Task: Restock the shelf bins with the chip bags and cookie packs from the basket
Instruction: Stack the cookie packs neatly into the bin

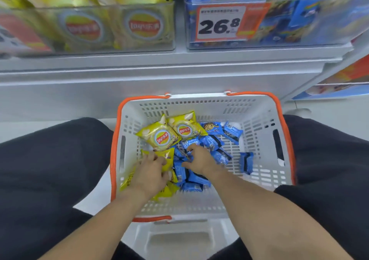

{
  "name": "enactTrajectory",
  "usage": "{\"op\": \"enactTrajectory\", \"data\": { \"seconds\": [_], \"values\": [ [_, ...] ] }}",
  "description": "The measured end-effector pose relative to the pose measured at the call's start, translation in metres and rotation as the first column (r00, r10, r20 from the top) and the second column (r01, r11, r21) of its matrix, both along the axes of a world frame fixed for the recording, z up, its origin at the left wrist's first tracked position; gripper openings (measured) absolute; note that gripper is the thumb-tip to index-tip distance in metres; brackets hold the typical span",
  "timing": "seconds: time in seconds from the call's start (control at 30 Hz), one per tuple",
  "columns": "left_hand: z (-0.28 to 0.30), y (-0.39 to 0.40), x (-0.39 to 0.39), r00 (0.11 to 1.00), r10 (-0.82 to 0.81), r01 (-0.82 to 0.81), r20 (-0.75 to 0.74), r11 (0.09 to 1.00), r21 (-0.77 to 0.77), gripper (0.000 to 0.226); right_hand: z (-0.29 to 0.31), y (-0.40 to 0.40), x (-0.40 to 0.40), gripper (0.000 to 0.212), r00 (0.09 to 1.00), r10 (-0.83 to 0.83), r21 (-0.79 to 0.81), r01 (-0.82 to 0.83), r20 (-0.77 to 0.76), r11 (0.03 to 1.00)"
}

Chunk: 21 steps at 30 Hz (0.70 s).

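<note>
Basket [257,118]: white perforated plastic, orange rim and handles, on the floor between my knees, in front of the shelf. Contents, left half: yellow chip bags, two lying face up at the far left [159,136] and [185,128], touching each other, and more yellow bags nearer me, partly hidden under my left hand. Contents, middle and right: blue cookie packs [221,155] in a loose heap, one pack [246,162] lying apart toward the right wall, another [232,131] at the far side. Left shelf bin [119,46]: clear plastic, holding yellow chip bags of the same brand, standing upright, heaped above the rim. Right shelf bin [329,34]: clear plastic, holding blue cookie packs, with a price tag [221,23] reading 26.8 fixed to its front. Both bins sit side by side on the white shelf [179,70] above the basket. My left hand [150,168]: reached down into the basket, palm down, fingers curled round a yellow chip bag [169,156] at the near left; the grip holds that bag. My right hand [200,159]: also down in the basket, just beside the left, fingers curled into the blue heap; I cannot tell whether its grip has closed on a pack or merely rests among them. Both forearms are bare. Black trousers to either side of the basket.
</note>
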<state>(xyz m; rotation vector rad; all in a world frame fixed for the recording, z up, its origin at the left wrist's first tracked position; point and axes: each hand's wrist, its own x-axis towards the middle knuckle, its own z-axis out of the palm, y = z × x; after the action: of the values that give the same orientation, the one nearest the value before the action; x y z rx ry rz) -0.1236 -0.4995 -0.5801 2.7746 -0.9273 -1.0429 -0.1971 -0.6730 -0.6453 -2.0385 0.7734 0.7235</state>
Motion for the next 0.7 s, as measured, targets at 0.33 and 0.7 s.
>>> {"op": "enactTrajectory", "data": {
  "seconds": [0.33,0.7],
  "values": [
    [0.011,-0.012,0.005,0.997,0.052,-0.05,-0.05,0.998,0.045,0.042,0.012,-0.007,0.039,0.026,0.974,0.227,-0.194,-0.227,-0.021,0.954],
    [0.082,-0.058,0.034,-0.144,0.475,-0.981,-0.868,0.05,0.19,0.042,0.172,-0.074,0.067,0.016,0.788,0.494,-0.212,-0.446,0.369,0.87]
  ]
}}
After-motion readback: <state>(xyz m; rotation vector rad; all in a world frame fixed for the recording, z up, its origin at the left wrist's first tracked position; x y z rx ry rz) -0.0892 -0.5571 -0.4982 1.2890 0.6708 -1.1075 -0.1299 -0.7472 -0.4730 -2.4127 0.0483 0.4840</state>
